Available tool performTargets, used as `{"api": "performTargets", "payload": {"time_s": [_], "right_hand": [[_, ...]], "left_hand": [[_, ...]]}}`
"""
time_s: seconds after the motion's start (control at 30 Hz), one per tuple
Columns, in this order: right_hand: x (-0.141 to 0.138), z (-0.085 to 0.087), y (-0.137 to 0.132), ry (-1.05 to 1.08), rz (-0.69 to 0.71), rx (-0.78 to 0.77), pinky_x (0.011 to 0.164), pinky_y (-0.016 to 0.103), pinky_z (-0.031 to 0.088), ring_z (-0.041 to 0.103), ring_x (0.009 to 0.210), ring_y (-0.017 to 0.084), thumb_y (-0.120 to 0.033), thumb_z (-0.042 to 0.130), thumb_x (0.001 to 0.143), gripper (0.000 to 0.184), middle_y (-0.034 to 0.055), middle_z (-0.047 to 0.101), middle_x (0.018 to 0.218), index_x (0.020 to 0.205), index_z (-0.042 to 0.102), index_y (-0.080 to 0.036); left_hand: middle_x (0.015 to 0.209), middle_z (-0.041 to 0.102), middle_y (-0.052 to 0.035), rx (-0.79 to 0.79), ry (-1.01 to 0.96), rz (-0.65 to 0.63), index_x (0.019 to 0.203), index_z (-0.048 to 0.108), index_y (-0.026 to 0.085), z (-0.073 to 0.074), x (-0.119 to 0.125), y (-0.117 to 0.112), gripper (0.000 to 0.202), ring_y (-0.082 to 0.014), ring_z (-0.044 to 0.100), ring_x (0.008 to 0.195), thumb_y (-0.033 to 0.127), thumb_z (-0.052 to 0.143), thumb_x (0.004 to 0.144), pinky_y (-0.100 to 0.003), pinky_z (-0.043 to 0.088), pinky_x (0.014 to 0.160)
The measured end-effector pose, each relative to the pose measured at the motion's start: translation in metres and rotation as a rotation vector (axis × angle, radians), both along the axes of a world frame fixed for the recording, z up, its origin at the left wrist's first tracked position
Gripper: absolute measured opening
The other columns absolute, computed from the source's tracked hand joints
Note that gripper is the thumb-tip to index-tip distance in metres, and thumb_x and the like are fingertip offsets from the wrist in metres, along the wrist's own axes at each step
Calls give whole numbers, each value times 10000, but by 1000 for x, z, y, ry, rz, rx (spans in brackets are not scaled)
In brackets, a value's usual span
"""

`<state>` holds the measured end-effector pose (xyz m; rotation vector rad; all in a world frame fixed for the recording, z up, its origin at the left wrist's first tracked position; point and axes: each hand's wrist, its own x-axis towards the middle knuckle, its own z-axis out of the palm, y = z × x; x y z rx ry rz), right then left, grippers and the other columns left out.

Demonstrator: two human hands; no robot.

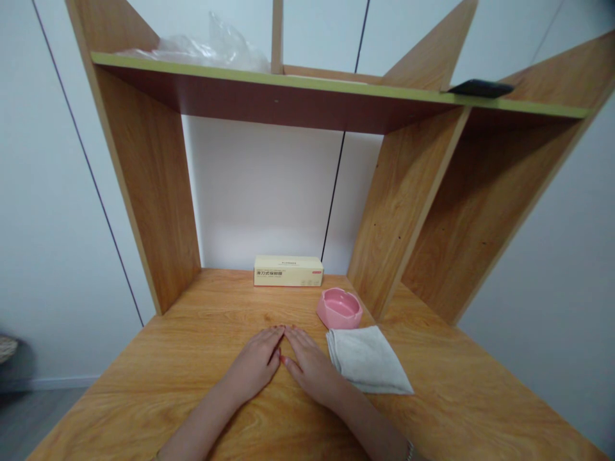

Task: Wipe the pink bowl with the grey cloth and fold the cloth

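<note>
In the head view, I rest both palms-down hands on the wood-grain desk (202, 358), and nothing is in either grasp. The fingers of my left hand (257, 360) lie together and slant forward to the right; those of my right hand (310, 363) also lie close together and slant forward to the left, so the fingertips of both meet, or nearly meet, at the peak of a tent shape. The thumbs stand a little apart from the fingers and point towards each other across a small gap. A rest like this goes best, I judge, with loose wrists, flat fingers and forearms set evenly either side. My right side needs more care: the folded pale grey cloth (369, 362) lies just beside that hand and forearm, and I cannot tell whether they touch, so a sideways slide could rumple its fold. The pink faceted bowl (335, 320) sits just behind the cloth, ahead and to the right of my right fingertips, and the cream cling-film box (288, 275) lies farther back by the wall (278, 192), well apart from my left hand.
</note>
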<state>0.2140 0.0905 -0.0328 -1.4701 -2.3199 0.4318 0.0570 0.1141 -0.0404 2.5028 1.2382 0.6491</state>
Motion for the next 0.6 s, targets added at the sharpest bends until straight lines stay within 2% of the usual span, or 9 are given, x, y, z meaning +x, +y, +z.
{"api": "performTargets", "payload": {"time_s": [0.6], "right_hand": [[2, -5, 2, 5, 8, 0, 1059, 359, 179, 225, 1269, 186, -293, 337, 830, 534, 107, 299, 1372, 1310, 301, -64]], "left_hand": [[1266, 465, -98, 24, 26, 5, 1226, 436, 126, 1, 1, -1, 468, -180, 408, 1172, 138, 371, 762, -349, 331, 987]]}}
